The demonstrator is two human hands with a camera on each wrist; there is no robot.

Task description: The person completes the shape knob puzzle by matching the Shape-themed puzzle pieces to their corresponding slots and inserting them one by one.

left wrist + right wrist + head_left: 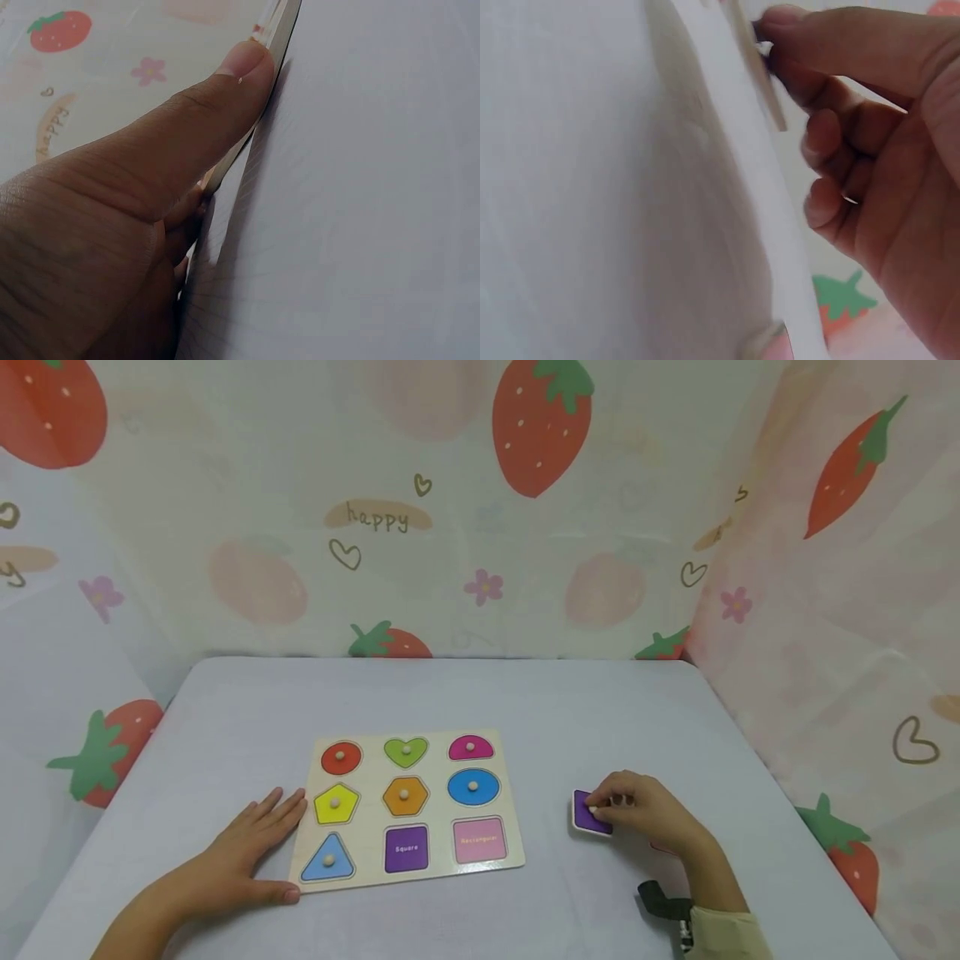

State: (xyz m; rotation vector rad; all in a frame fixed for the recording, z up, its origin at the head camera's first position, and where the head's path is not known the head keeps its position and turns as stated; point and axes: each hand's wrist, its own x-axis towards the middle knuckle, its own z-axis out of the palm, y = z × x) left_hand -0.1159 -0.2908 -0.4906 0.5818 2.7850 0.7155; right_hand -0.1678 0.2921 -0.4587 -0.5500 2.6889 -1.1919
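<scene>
My right hand (645,810) pinches the small white knob of a purple square puzzle piece (583,814), to the right of the wooden shape board (516,853). Seen from the right wrist, thumb and index finger meet at the knob while the other fingers curl loosely; the piece (769,82) appears edge-on. My left hand (240,856) lies with fingers extended, its fingertips and thumb touching the board's left edge. Knobbed pieces fill most of the board's shapes. The square recess (407,849) and the rectangular recess (480,840) hold no piece, and their printed words show.
Partly hidden under my right forearm lies a pink-edged piece (662,848). In the right wrist view, a pink piece (778,346) shows at the bottom. A black strap-like object (663,903) is at my right wrist. Strawberry-print cloth (525,543) hangs behind the white table (600,710).
</scene>
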